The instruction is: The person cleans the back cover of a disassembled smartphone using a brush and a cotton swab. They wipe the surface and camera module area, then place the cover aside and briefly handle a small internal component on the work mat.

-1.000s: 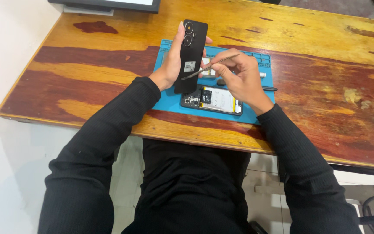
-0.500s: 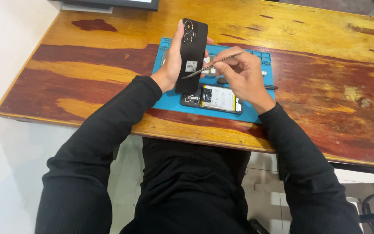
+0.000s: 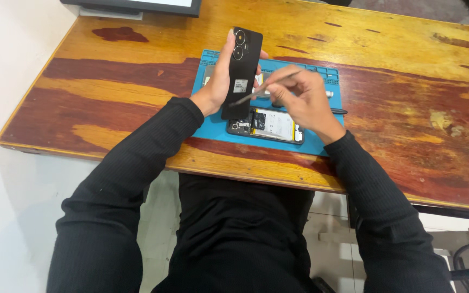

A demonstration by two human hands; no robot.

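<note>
My left hand (image 3: 219, 81) holds a black phone back cover (image 3: 242, 70) upright above the blue work mat (image 3: 213, 127), its two camera rings at the top and a small sticker near the middle. My right hand (image 3: 299, 97) grips thin metal tweezers (image 3: 259, 93), whose tip touches the cover's lower part next to the sticker. Below both hands an opened phone (image 3: 270, 123) lies flat on the mat, its white battery and circuit board exposed.
The mat rests on a worn, orange and red wooden table (image 3: 397, 119). A dark pen-like tool (image 3: 336, 111) lies on the mat behind my right hand. A dark monitor base (image 3: 137, 6) stands at the table's far left edge.
The cover and both hands stay almost in the same spot. The tweezers' tip has shifted slightly along the cover near the sticker.
</note>
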